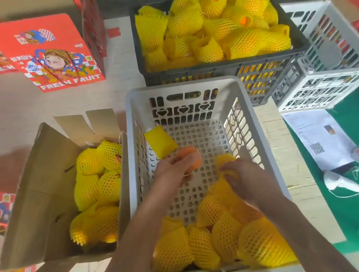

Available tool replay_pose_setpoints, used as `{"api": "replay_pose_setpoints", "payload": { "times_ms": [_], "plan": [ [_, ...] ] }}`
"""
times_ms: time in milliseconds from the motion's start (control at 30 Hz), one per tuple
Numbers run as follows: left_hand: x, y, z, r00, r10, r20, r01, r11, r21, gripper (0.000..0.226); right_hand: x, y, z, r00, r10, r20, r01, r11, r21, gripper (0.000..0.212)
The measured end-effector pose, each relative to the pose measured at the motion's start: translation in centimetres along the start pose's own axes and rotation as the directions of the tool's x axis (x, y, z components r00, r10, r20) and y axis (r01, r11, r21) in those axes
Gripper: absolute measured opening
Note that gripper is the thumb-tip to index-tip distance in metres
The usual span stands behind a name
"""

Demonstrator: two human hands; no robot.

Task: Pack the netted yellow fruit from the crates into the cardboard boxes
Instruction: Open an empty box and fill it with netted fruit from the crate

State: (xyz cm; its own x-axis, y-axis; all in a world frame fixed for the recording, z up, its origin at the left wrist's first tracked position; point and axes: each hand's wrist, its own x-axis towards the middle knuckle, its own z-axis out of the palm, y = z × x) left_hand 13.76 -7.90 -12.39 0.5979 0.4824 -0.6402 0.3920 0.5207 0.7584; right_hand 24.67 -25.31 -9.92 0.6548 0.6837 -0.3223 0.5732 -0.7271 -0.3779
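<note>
Fingers of the left hand (174, 167) curl round a bare orange fruit (192, 159), one that has lost its net, and hold it up over the middle of the grey crate (268, 144). Just beyond it, toward the crate's far wall, an empty yellow net sleeve (160, 142) sits in the air or against the crate floor; I cannot tell which. My guess is the fruit is held clear so it can be sleeved again before packing. The right hand (245, 180) is beside it, over the crate's right half, fingers bent down onto a netted fruit (224, 164) on top of the pile; it looks like a pinch on the net, though the fingertips are hidden.

More netted fruit (224, 240) fills the crate's near end, within easy reach. Touching the crate's left side stands the open cardboard box (41, 194), flaps spread, already partly filled with netted fruit, so each transfer is a short sideways move. Behind the crate a black crate (187, 72) is heaped with more. To the right of the grey crate lie a printed sheet (316, 134) and two white controllers (355, 170) on green matting.
</note>
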Motion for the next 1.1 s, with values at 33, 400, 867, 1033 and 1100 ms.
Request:
{"api": "replay_pose_setpoints", "payload": {
  "times_ms": [33,400,867,1033,1100],
  "plan": [
    [-1.3,0.1,-0.4,0.996,-0.035,0.088,0.045,0.993,-0.111,0.06,-0.2,0.2,-0.1,0.999,0.024,0.026,-0.023,1.0,-0.008,0.035],
    [-5.3,-1.1,0.2,0.892,0.105,0.44,0.077,0.923,-0.376,0.057,-0.5,-1.4,-2.1,0.861,-0.019,-0.508,0.113,0.982,0.154,0.021],
    [-5.1,0.2,0.0,0.956,0.197,0.219,-0.142,0.96,-0.243,0.044,1.2,-3.4,-0.3,0.968,-0.059,-0.243,0.161,0.891,0.424,0.017],
    [-4.7,-0.3,-0.6,0.987,0.161,0.012,-0.157,0.976,-0.149,0.071,0.4,-3.3,0.4,0.971,-0.148,-0.189,0.214,0.892,0.399,0.027],
    [-4.7,-0.4,-0.4,0.989,0.15,-0.008,-0.149,0.976,-0.156,0.072,0.0,-3.8,0.9,0.96,-0.196,-0.2,0.248,0.927,0.282,0.032]
  ]
}}
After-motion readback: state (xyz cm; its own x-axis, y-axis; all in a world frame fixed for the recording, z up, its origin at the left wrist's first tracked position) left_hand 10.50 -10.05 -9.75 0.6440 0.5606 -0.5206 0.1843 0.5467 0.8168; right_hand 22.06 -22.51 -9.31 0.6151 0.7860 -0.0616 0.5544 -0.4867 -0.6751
